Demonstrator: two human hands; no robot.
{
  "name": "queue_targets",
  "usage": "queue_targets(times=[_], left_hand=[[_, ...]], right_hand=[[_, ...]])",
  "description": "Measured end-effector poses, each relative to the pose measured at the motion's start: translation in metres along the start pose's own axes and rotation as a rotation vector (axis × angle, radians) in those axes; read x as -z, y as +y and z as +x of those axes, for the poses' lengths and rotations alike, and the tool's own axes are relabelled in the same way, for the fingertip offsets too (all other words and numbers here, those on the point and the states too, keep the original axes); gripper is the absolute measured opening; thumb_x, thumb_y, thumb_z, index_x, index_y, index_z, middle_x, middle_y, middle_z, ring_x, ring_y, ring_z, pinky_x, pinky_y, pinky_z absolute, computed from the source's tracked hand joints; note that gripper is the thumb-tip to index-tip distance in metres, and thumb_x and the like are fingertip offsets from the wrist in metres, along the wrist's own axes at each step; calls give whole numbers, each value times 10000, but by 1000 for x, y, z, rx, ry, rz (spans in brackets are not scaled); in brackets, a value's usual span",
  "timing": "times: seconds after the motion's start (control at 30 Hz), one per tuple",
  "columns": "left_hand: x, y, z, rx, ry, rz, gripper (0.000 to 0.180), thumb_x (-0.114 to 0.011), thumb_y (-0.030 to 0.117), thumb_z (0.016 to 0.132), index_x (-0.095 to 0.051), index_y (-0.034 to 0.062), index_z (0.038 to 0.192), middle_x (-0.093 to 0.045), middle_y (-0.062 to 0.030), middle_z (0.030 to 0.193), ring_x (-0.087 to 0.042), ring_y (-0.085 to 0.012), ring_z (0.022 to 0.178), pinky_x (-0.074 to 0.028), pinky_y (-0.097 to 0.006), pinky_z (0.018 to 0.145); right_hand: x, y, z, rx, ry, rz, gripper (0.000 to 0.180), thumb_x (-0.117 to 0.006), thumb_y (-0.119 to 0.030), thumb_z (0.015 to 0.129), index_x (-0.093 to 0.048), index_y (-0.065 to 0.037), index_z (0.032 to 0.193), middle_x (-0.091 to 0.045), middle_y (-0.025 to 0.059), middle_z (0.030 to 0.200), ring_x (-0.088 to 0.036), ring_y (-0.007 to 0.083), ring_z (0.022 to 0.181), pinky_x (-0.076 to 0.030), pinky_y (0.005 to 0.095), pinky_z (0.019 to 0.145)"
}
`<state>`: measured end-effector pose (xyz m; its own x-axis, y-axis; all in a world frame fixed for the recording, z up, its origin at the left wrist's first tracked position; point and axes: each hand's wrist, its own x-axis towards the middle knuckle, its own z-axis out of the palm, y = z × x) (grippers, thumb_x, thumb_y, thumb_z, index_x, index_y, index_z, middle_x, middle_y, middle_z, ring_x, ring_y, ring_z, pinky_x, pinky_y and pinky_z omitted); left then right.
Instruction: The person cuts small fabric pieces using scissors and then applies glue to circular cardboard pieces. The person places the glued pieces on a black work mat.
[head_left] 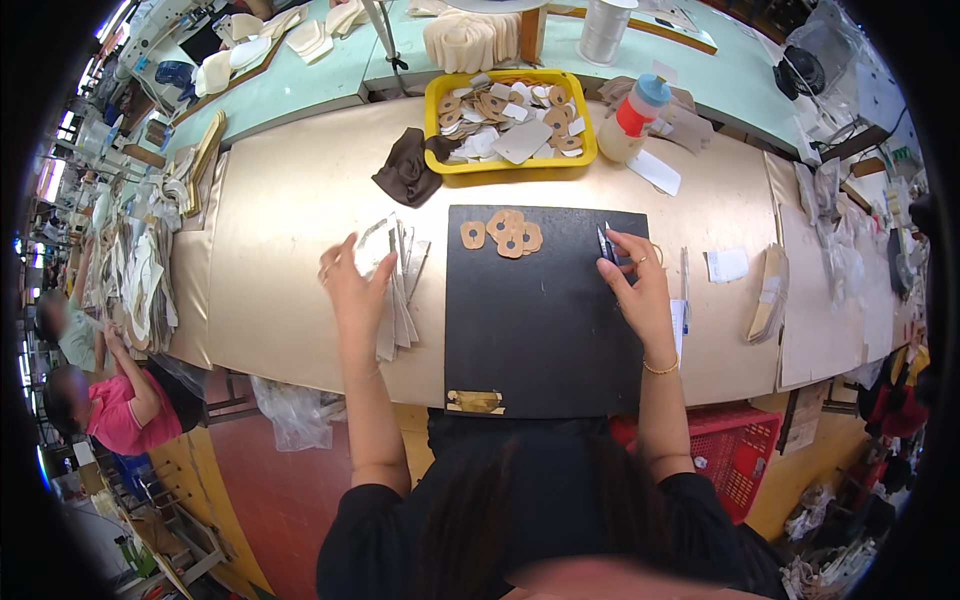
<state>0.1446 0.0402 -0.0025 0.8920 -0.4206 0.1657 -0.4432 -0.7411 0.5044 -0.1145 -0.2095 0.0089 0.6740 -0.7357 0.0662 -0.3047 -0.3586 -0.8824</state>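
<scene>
My left hand (pixel 352 285) is at the left of the black mat, thumb and fingers apart. It is over or beside a loose stack of long whitish-grey pieces (pixel 402 300); I cannot tell if it touches them. At the mat's upper right, my right hand (pixel 637 275) grips a small pointed tool (pixel 606 243) with a dark handle and thin silver tip. Several small tan pieces (pixel 510 236), each with a dark round spot, lie overlapping on the black mat (pixel 540 320). One single tan piece (pixel 472 235) sits just left of them.
Beyond the mat stands a yellow tray (pixel 510 166) full of tan and white pieces. A dark brown cloth (pixel 408 170) lies at its left, a red-and-white bottle with a blue cap (pixel 636 118) at its right. A red crate (pixel 735 455) is below the table. People work at far left.
</scene>
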Motion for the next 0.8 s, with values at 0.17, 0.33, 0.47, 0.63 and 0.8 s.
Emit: queue_targets(times=[0.17, 0.33, 0.47, 0.63, 0.8], left_hand=[[-32, 55, 69, -362, -5, -337, 326, -726, 166, 817, -664, 2, 1092, -570, -156, 1112, -554, -311, 1028, -465, -380, 887], [-83, 116, 160, -471, -90, -316, 250, -696, 165, 820, -694, -12, 996, -639, -184, 950, -625, -335, 882, -496, -394, 810], [-117, 153, 196, -410, -126, -55, 300, -714, 232, 796, -673, 3, 986, -669, -200, 934, -640, -359, 913, -505, -403, 824], [-143, 178, 204, -142, -230, 191, 513, -758, 315, 750, -584, 15, 1128, -671, -209, 1042, -663, -358, 968, -534, -447, 802], [-161, 183, 197, -168, -147, 200, 462, -713, 239, 793, -543, 4, 1152, -666, -213, 1075, -666, -362, 984, -551, -449, 777]], right_hand=[[3, -8, 15, 49, -99, 152, 304, -688, -158, 886, -650, -40, 1165, -609, 65, 1047, -576, 140, 882, -473, 255, 776], [-1, -11, 10, 104, -144, 169, 267, -701, -146, 869, -678, -44, 1114, -643, 76, 1035, -592, 152, 866, -482, 257, 750], [1, -8, 3, 59, -170, 140, 262, -708, -150, 863, -684, -49, 1104, -645, 68, 1021, -587, 148, 841, -478, 257, 749], [12, 1, 1, 8, -149, 119, 259, -712, -160, 860, -688, -47, 1092, -644, 59, 996, -565, 144, 800, -465, 254, 740], [13, 2, 4, 15, -154, 119, 254, -707, -175, 864, -689, -47, 1083, -643, 63, 990, -570, 153, 794, -466, 261, 739]])
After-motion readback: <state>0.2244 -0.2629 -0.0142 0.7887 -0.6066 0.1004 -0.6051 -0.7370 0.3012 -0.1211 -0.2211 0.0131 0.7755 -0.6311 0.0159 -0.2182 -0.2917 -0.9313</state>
